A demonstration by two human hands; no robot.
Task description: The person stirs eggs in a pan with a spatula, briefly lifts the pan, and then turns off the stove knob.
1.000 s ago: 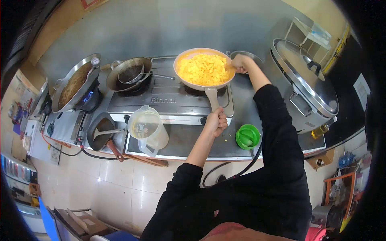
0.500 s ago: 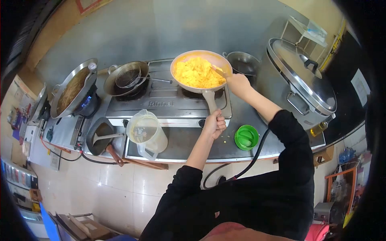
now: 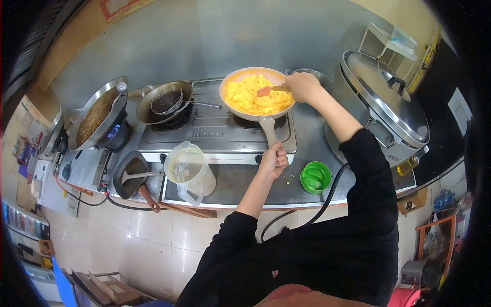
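My left hand [image 3: 274, 160] is wrapped round the handle of a frying pan [image 3: 268, 128] that stands over the right burner of the stove. Yellow scrambled eggs [image 3: 244, 97] fill much of the pan in soft lumps. Above the pan's right rim, my right hand [image 3: 303, 87] grips a spatula [image 3: 265, 91] by its wooden handle. The spatula's pinkish blade points left and overlaps the eggs in this view.
The steel Rinnai stove [image 3: 215, 134] also bears a wok with a strainer [image 3: 166, 101]. Left of it, a pan of brown liquid [image 3: 97, 117] sits over a lit burner. A plastic jug [image 3: 190, 174], green bowl [image 3: 315, 177] and large rice cooker [image 3: 383, 117] stand nearby.
My right hand has risen, bringing the spatula blade up into view over the eggs. My left hand keeps its hold on the pan handle. The whole view has shifted slightly.
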